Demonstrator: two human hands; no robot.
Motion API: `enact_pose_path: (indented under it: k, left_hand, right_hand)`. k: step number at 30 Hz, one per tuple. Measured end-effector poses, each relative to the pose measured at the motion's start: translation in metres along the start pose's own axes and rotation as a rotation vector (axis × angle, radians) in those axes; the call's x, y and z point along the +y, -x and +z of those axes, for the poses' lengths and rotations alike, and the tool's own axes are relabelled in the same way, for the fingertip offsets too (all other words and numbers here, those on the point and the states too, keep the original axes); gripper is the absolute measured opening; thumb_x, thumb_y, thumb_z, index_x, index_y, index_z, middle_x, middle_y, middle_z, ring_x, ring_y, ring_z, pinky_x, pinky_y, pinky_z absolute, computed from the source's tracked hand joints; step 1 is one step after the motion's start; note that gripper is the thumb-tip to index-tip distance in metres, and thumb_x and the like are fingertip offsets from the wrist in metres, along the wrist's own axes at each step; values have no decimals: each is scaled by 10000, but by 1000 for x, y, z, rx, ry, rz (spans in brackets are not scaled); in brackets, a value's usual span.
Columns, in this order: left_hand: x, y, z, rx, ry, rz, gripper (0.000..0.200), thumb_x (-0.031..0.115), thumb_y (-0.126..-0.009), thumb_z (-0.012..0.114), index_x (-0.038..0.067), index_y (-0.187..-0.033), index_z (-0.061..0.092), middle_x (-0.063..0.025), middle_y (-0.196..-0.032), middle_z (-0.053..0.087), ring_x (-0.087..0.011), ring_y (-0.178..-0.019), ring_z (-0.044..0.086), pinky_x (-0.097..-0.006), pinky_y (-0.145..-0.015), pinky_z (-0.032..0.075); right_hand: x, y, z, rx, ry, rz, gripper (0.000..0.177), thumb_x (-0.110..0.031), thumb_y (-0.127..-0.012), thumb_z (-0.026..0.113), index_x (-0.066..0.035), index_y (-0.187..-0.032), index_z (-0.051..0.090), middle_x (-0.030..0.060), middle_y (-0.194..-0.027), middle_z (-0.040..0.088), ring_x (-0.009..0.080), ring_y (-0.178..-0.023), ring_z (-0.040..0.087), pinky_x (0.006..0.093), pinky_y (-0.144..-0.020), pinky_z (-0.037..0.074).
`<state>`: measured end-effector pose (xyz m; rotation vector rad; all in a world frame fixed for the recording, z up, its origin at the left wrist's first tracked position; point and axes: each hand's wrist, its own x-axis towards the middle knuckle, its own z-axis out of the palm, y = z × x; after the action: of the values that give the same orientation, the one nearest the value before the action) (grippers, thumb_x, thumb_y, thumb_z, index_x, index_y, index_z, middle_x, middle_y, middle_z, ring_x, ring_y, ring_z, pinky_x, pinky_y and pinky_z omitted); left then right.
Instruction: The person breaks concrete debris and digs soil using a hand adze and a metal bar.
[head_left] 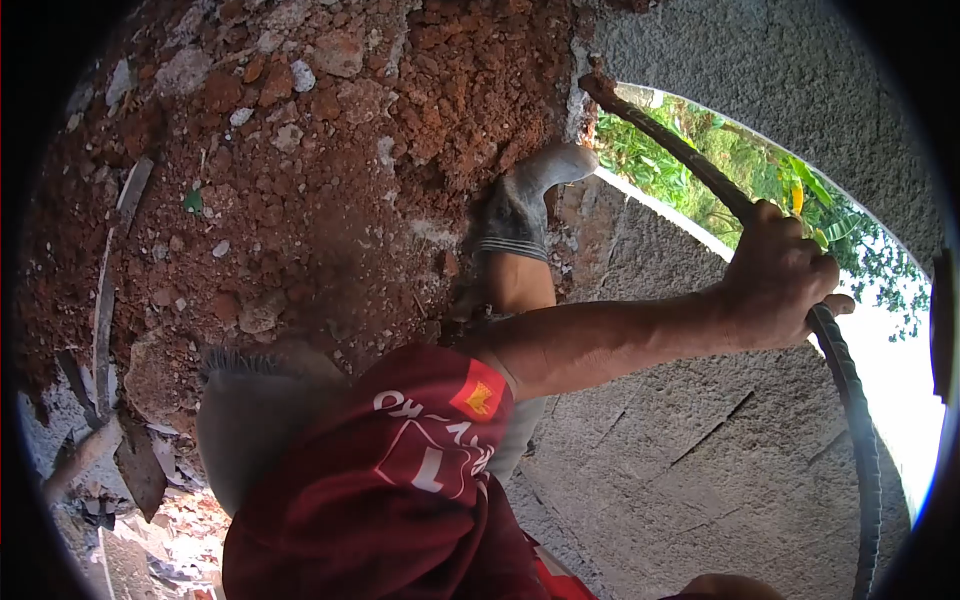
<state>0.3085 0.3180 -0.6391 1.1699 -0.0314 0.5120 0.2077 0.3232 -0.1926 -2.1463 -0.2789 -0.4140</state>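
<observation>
My left hand [785, 270] is closed around a long dark ribbed metal bar [848, 385], its arm reaching across from a maroon sleeve. The bar's upper end touches reddish soil and the edge of the concrete near the top centre; its other part runs down to the bottom right edge. A patch of bare skin [730, 587] at the bottom edge may be part of my right hand or arm; its fingers do not show. Below the bar's soil end, a foot in a grey sock [522, 200] rests against the dirt.
Loose red soil with stones [300, 200] fills the left. A rough grey concrete wall [700, 450] stands at the right, with an arched opening [680, 160] showing plants. Grey cloth [250, 430] lies beside the sleeve. Wooden strips [105, 310] and a rusty blade [140, 470] are at far left.
</observation>
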Motion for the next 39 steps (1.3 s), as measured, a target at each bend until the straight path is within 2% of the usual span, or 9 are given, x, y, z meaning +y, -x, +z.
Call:
enact_pose_path:
  k: [6,10,13,19,23,25,32,36,39]
  left_hand:
    - [-199,84,-70,-267,-179,-409,348,232,-838,689,47,-637,473,-100,-568,491,-281,-570,504,-442,-648,403]
    - [-211,128,-104,-585,-174,-215,210,180,-864,624,56,-727,525,-124,-717,550,-318,-794,558,-422,-842,388]
    - [-203,167,-121,-656,-250,-217,193,183,-870,622,60,-746,540,-117,-758,561,-305,-847,562,-432,-926,390]
    - [-214,192,-166,-898,-351,96,120,181,-854,620,67,-820,603,-117,-823,565,-274,-929,557,-456,-1020,359]
    - [-179,130,-137,-816,-259,124,155,218,-878,612,84,-801,604,-82,-767,586,-247,-852,584,-423,-877,386]
    - [-137,95,-96,-683,-176,122,188,256,-880,624,94,-786,603,-53,-687,591,-237,-729,598,-400,-786,389]
    - [35,-12,-6,-414,44,123,203,288,-851,670,100,-797,617,-9,-493,563,-160,-456,540,-420,-633,393]
    - [-22,12,-28,-370,-36,-18,237,271,-887,632,87,-751,573,4,-445,485,-152,-405,482,-373,-577,392]
    - [-211,71,-111,-591,-119,-556,182,104,-847,598,54,-710,490,-87,-633,562,-210,-572,585,-416,-582,459]
  right_hand:
    - [253,76,167,164,-220,136,505,-401,-980,391,-202,-527,292,-41,-424,261,92,-410,249,298,-490,285]
    - [238,194,184,-44,-157,254,568,-567,-957,353,-155,-566,386,-37,-442,348,131,-429,317,360,-578,345]
    - [199,322,156,173,257,657,587,-550,-944,356,-118,-550,414,29,-539,465,183,-547,436,432,-795,421]
    - [186,433,225,486,3,885,695,-580,-950,208,-72,-540,447,127,-561,537,326,-817,554,511,-977,347]
    - [165,321,195,366,-73,623,793,-750,-886,75,-112,-525,377,49,-471,437,259,-595,540,522,-986,363]
    - [133,263,137,491,-28,515,576,-592,-946,411,-138,-593,384,-9,-457,334,167,-556,517,464,-854,452]
    - [-24,37,-11,204,-20,-66,443,-474,-897,538,-185,-566,477,-45,-477,474,74,-381,412,277,-499,427]
    - [102,9,21,237,-146,-43,450,-419,-952,483,-180,-579,401,-42,-451,388,76,-371,344,278,-444,364]
    - [273,85,151,262,-346,98,462,-378,-993,443,-176,-589,344,-40,-432,323,77,-364,293,279,-404,317]
